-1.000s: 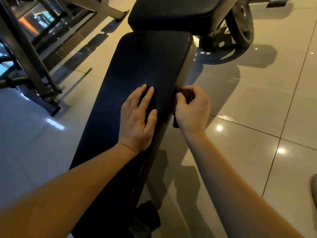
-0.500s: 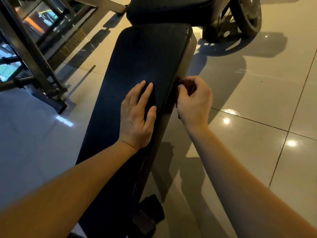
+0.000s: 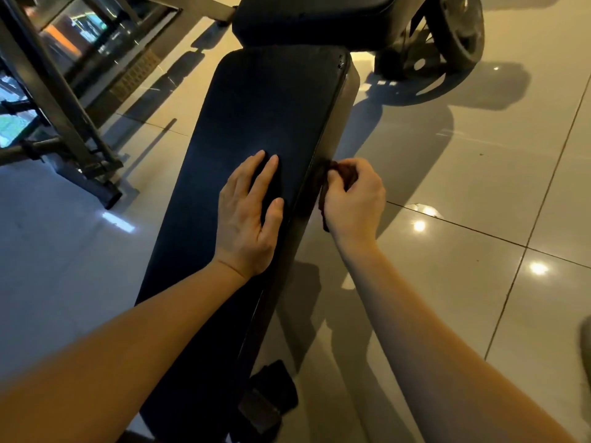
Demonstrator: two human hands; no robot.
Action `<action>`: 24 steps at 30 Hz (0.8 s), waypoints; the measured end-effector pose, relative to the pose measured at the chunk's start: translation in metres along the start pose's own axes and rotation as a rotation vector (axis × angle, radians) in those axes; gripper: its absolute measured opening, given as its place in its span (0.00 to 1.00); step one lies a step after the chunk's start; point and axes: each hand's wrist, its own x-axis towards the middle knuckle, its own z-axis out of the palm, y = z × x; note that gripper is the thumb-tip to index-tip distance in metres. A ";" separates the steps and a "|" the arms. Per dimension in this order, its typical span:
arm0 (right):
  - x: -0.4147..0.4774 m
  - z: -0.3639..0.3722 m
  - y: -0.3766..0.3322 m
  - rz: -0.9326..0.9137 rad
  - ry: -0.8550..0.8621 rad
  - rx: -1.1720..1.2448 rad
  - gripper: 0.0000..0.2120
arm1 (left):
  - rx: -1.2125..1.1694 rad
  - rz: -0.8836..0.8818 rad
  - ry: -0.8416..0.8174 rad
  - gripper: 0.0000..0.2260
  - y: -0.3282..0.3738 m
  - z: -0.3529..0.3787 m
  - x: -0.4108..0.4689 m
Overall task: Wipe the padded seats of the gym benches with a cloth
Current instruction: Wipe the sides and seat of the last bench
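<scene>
Both arms reach forward; left hand [image 3: 248, 215] lies flat, right hand [image 3: 353, 199] curls, pinching the cloth [image 3: 348, 172].

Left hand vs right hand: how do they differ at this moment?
Pose: the left hand lies flat with its fingers straight, while the right hand is curled.
Place: the left hand rests on top of the bench pad; the right hand is at the pad's right side edge.
Load: the left hand holds nothing; the right hand pinches a dark reddish cloth.
Shared: both are bare and about level along the bench.
</scene>
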 end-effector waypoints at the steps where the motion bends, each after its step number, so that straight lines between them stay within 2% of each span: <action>1: -0.014 -0.002 -0.004 -0.016 -0.015 0.029 0.02 | 0.000 0.001 0.002 0.25 0.000 0.001 0.000; 4: -0.053 -0.006 -0.014 -0.076 -0.069 0.067 0.04 | -0.001 0.009 0.015 0.26 0.000 0.002 0.002; 7: -0.028 -0.002 -0.013 -0.136 -0.012 0.042 0.03 | -0.003 0.009 0.015 0.26 0.000 0.002 0.003; 10: 0.008 0.001 -0.009 -0.126 0.046 0.051 0.03 | 0.001 0.005 0.007 0.26 0.001 0.001 0.001; 16: -0.048 -0.005 -0.020 -0.146 -0.076 0.044 0.04 | 0.005 0.008 0.010 0.26 0.000 0.002 0.002; 18: -0.031 -0.002 -0.017 -0.160 -0.050 0.030 0.04 | 0.012 -0.002 0.011 0.26 0.000 0.001 0.004; 21: 0.012 -0.001 -0.010 -0.060 0.005 0.050 0.02 | 0.019 -0.007 -0.003 0.25 0.002 -0.001 0.002; 24: -0.008 -0.005 -0.016 -0.070 -0.022 0.069 0.03 | 0.003 -0.001 -0.014 0.26 0.002 -0.001 -0.001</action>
